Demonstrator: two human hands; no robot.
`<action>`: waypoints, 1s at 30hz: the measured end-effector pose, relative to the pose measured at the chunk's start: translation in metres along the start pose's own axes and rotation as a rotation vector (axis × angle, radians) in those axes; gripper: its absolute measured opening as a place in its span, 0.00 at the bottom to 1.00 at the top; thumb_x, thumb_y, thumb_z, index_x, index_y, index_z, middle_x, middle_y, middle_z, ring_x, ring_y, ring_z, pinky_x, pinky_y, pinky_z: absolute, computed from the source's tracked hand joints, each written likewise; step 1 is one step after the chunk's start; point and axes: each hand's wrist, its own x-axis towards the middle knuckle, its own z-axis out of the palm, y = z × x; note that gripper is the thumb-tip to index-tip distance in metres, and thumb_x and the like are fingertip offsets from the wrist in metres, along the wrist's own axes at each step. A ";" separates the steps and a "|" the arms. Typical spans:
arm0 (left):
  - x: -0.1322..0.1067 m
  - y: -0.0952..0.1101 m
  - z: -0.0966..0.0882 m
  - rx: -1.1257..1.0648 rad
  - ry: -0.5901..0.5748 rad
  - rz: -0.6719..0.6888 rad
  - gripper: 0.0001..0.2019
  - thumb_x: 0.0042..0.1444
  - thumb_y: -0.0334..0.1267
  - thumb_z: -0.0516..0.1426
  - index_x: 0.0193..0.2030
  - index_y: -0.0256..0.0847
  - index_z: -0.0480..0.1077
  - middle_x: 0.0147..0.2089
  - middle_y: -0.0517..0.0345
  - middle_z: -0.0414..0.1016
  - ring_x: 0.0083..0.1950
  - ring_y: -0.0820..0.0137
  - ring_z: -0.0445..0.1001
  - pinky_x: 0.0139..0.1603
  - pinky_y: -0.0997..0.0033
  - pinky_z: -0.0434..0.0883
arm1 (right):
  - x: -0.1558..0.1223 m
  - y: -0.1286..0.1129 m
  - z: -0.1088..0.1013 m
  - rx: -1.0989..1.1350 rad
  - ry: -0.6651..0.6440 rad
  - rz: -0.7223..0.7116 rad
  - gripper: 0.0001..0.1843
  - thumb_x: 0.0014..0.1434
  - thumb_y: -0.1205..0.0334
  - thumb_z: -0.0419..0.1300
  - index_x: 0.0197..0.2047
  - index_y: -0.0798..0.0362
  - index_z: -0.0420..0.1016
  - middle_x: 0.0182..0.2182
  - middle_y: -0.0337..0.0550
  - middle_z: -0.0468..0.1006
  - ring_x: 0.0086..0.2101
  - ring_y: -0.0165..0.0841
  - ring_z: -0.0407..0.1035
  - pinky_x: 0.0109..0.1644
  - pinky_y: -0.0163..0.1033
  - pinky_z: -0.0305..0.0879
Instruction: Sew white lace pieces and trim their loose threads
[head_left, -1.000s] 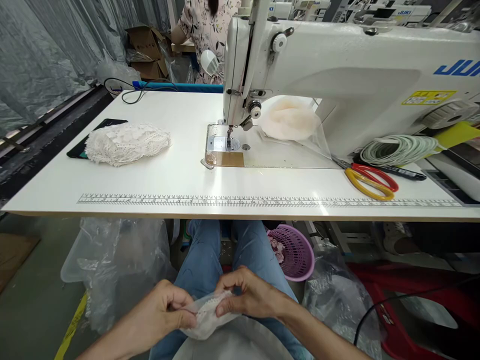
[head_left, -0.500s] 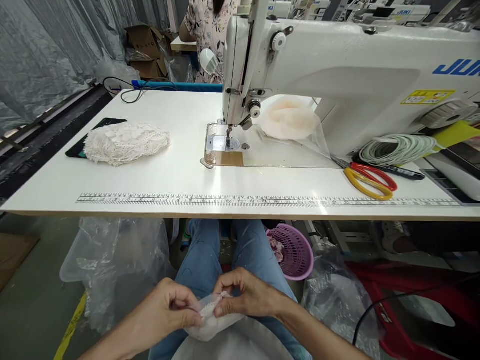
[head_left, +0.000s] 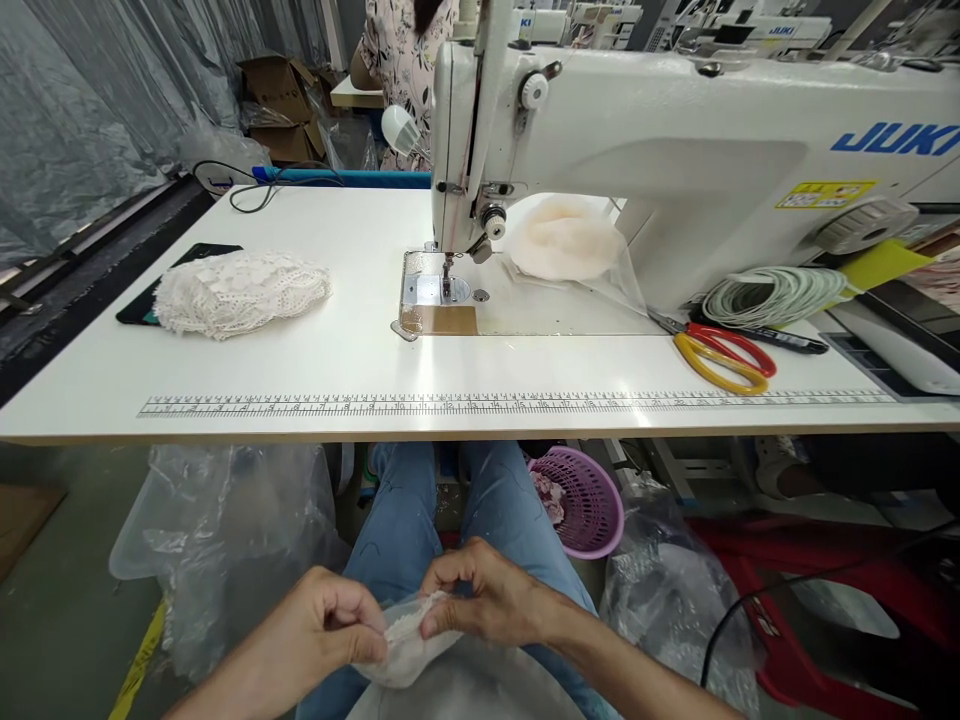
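Observation:
Over my lap, below the table edge, both hands pinch one small piece of white lace (head_left: 405, 640). My left hand (head_left: 322, 625) grips its left side with closed fingers. My right hand (head_left: 484, 600) pinches its top right edge with thumb and fingers. A clear plastic bag (head_left: 465, 690) lies on my jeans under the lace. On the white table (head_left: 352, 360) above stand a white sewing machine (head_left: 675, 150) and, to the left, a pile of white lace pieces (head_left: 240, 290).
Red and yellow scissors (head_left: 720, 355), a coil of pale cord (head_left: 772, 295) and a bagged cream fabric (head_left: 562, 240) lie by the machine. A purple basket (head_left: 589, 500) and plastic bags (head_left: 217, 530) sit under the table. A person in a floral top (head_left: 397, 50) works behind.
My hands stay in place on the lace, fingers shifting slightly along its edge. The camera has tilted a little, so the table sits slightly left and lower.

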 end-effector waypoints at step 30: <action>0.005 -0.005 0.003 0.044 -0.085 0.077 0.12 0.53 0.40 0.55 0.23 0.40 0.59 0.21 0.69 0.53 0.25 0.75 0.50 0.26 0.74 0.49 | -0.005 0.000 -0.003 0.115 0.013 -0.127 0.17 0.54 0.50 0.61 0.31 0.57 0.71 0.29 0.40 0.71 0.30 0.29 0.64 0.34 0.34 0.60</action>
